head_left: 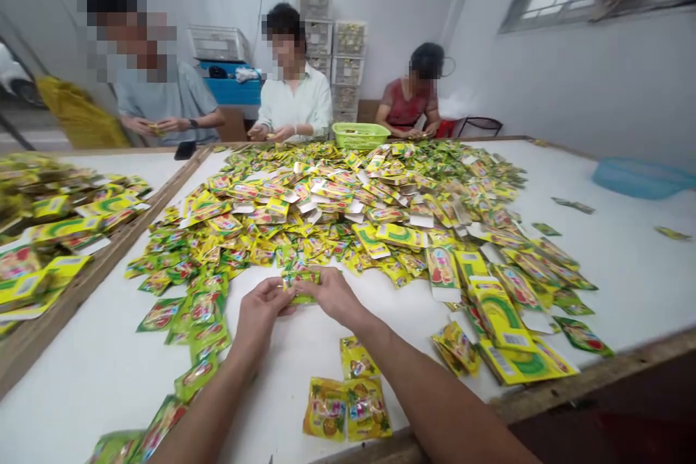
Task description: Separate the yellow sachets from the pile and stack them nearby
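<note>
Green packet [300, 278], head view: between the two hands, just above the white table [277, 391], at the near edge of the heap.
Left hand [264, 310]: thumb and fingers together, pinched on the packet's left part.
Right hand [333, 296]: fingers bent and clamped on the packet's right part.
Heap [326, 232]: small green and yellow packets mixed with flat cartons, spread across the middle of the table.
Trail of green packets [205, 333]: left of the left hand, overlapping one another, running down toward the near edge.
Yellow packets [368, 406]: three, lying flat near the right forearm, two side by side and one above.
Yellow cartons [500, 315]: right of the right forearm, stacked askew, printed with green arcs.
Wooden strip [103, 275]: along the left of the table, a second pile [54, 232] beyond it.
Lime basket [360, 135]: at the far edge.
Blue translucent item [641, 177]: at the far right.
Co-workers: three people across the table, their hands near their own small items.
</note>
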A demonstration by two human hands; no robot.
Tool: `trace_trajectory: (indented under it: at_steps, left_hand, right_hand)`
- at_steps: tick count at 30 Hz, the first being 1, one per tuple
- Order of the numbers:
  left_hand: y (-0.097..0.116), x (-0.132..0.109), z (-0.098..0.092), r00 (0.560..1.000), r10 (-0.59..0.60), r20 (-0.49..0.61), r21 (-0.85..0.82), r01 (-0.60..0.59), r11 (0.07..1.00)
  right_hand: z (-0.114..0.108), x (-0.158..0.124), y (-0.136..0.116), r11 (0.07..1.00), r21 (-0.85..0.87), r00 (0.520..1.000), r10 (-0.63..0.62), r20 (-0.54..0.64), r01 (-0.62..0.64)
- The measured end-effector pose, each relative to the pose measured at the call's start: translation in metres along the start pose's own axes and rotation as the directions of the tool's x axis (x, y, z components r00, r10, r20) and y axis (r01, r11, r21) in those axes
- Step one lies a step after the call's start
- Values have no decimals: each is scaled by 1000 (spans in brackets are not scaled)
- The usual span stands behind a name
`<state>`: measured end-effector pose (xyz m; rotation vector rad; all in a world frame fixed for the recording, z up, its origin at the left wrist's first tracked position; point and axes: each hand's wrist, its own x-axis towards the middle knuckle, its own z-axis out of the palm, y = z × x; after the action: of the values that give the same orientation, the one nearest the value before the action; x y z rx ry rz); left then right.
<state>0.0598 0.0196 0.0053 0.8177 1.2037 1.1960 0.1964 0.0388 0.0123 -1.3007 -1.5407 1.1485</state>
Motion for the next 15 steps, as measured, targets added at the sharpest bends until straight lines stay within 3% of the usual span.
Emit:
trace_trajectory:
  at_steps: [3, 5, 8, 11, 12, 13, 15]
  left_hand:
    - [7, -1, 0, 1000, 10, 25, 54, -12, 998]
    - [10, -2, -2, 1000, 5, -5, 74, -5, 997]
    - [9, 0, -5, 998, -33, -61, 107, 40, 994]
    - [7, 3, -8, 996, -62, -64, 132, 70, 989]
    - [6, 4, -8, 996, -64, -59, 139, 72, 988]
    - [6, 4, -8, 996, -64, -56, 145, 72, 987]
    - [6, 3, -8, 997, -65, -48, 156, 71, 985]
  right_hand:
    - [-20, 5, -9, 995, -79, 977, 47, -206, -64]
    - [-45, 8, -13, 985, -132, 920, 48, -388, -108]
    - [-93, 12, -7, 948, -240, 762, 6, -647, -211]
    - [-137, 13, 14, 893, -300, 528, -85, -845, -337]
    - [-147, 13, 22, 901, -272, 486, -81, -870, -337]
    - [-155, 14, 29, 914, -258, 498, -73, -864, -313]
    - [-163, 15, 41, 937, -247, 597, -53, -800, -248]
